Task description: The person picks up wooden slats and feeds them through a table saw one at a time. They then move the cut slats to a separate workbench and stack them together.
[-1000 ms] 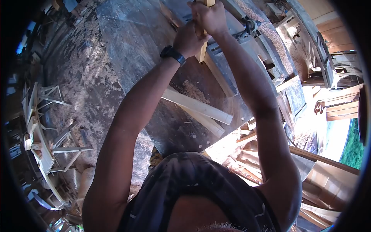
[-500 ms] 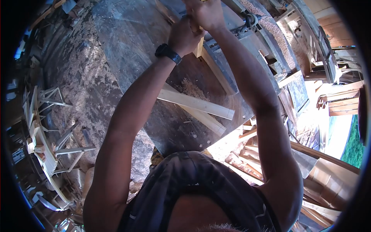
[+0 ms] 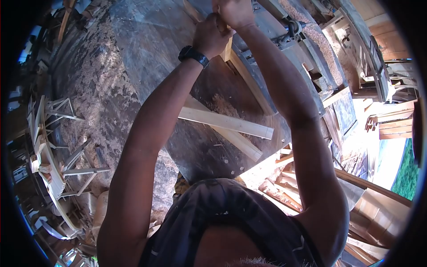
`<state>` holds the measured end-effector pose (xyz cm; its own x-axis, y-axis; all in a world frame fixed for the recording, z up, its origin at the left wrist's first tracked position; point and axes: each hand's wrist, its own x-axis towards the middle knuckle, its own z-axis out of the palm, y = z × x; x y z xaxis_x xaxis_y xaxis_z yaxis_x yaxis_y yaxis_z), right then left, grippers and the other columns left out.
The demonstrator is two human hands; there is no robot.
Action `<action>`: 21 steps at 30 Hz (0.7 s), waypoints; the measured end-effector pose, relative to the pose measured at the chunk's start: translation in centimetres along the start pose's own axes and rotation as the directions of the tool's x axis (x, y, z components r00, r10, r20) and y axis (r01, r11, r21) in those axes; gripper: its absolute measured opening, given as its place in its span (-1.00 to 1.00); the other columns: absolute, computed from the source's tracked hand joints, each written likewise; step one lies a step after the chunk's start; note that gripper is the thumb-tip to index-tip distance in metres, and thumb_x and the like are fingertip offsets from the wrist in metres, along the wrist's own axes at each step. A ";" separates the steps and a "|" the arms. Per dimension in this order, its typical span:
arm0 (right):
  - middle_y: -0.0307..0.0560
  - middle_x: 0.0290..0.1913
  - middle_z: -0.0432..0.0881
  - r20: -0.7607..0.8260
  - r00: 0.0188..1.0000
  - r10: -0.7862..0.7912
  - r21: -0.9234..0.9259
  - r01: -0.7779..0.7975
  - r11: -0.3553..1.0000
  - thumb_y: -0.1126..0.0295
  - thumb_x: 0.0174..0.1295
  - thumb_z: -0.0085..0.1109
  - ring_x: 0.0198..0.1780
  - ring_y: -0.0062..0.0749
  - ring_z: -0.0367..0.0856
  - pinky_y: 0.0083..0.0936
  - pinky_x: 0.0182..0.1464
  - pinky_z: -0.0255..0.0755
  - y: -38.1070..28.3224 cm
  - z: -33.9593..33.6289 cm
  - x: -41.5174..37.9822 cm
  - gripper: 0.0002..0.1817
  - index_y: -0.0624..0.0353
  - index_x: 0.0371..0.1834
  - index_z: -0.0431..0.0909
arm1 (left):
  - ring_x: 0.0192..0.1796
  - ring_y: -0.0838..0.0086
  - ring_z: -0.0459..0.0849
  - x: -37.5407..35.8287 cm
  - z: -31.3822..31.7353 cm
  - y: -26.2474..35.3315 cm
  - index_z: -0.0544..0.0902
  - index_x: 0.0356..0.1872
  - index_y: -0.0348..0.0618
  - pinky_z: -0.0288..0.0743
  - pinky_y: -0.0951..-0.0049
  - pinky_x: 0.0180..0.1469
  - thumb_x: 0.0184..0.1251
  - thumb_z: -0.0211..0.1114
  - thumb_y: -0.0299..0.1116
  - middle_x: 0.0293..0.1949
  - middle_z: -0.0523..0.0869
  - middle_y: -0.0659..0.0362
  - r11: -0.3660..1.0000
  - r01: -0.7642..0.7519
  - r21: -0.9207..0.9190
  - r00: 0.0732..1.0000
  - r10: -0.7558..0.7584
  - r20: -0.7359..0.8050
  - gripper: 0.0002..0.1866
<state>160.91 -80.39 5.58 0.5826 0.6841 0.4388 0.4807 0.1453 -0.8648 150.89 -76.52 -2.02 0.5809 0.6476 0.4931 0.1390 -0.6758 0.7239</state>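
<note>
Both of my arms reach forward over a dark worktable (image 3: 147, 40). My left hand (image 3: 212, 36), with a black watch (image 3: 194, 55) on its wrist, is wrapped around a narrow wooden strip (image 3: 228, 51). The strip's near end sticks out below the fingers, beside a wooden guide rail (image 3: 251, 80). Just beyond, my right hand (image 3: 235, 14) is closed on the same strip at the top edge of the view, which cuts off part of the hand. Nearer to me, two pale wooden slats (image 3: 231, 122) lie crossed on the tabletop.
Sawdust (image 3: 222, 104) is heaped beside the slats. A metal machine part (image 3: 293, 29) stands at the upper right. Wooden frames (image 3: 62, 173) are stacked on the left, above a sawdust-covered floor (image 3: 98, 84). Offcut boards (image 3: 284, 191) lie at the lower right.
Both hands have shifted slightly farther away, toward the top edge, still closed on the strip. The crossed slats stay on the table; the whole view has moved a little.
</note>
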 end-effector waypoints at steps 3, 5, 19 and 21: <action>0.03 -0.64 0.58 0.034 0.999 0.030 0.019 -0.031 0.999 0.30 0.16 0.20 -0.60 -0.26 0.60 -0.23 -0.55 0.41 0.0 0.5 0.4 -0.71 0.37 -0.52 0.59 | -0.11 -0.03 0.77 0.5 0.0 -0.8 0.57 -0.08 -0.27 0.68 0.10 -0.07 0.10 0.57 -0.21 -0.23 0.78 -0.09 1.000 0.017 0.004 1.000 -0.017 -0.005 -0.52; 0.03 -0.64 0.58 0.062 0.996 0.071 0.043 -0.074 0.996 0.31 0.15 0.20 -0.59 -0.24 0.61 -0.22 -0.54 0.42 -0.1 0.8 0.8 -0.71 0.38 -0.51 0.58 | -0.10 -0.03 0.77 0.9 -0.1 -1.3 0.57 -0.08 -0.27 0.67 0.09 -0.06 0.10 0.58 -0.21 -0.22 0.78 -0.09 1.000 0.012 0.022 1.000 -0.011 -0.013 -0.52; 0.18 -0.62 0.62 -0.002 0.999 0.040 0.007 -0.040 0.999 0.25 0.15 0.24 -0.53 -0.17 0.71 -0.20 -0.49 0.50 1.2 4.5 4.5 -0.62 0.48 -0.50 0.61 | -0.01 0.19 0.82 4.4 -1.9 -4.3 0.61 -0.06 -0.30 0.69 0.24 0.04 0.22 0.47 -0.28 -0.14 0.82 -0.03 0.992 0.121 0.027 0.992 -0.122 0.043 -0.63; 0.14 -0.63 0.62 -0.023 1.000 0.019 -0.015 -0.019 1.000 0.25 0.14 0.25 -0.55 -0.17 0.69 -0.20 -0.50 0.51 1.9 5.5 5.7 -0.62 0.48 -0.50 0.61 | -0.01 0.19 0.82 5.5 -2.4 -5.1 0.60 -0.06 -0.30 0.68 0.24 0.06 0.21 0.47 -0.28 -0.14 0.82 -0.03 0.994 0.103 0.049 0.993 -0.106 0.059 -0.63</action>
<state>161.55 -72.31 5.15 0.6064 0.6701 0.4281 0.4796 0.1212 -0.8691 151.49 -68.65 -1.85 0.6093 0.6934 0.3846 0.2368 -0.6220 0.7464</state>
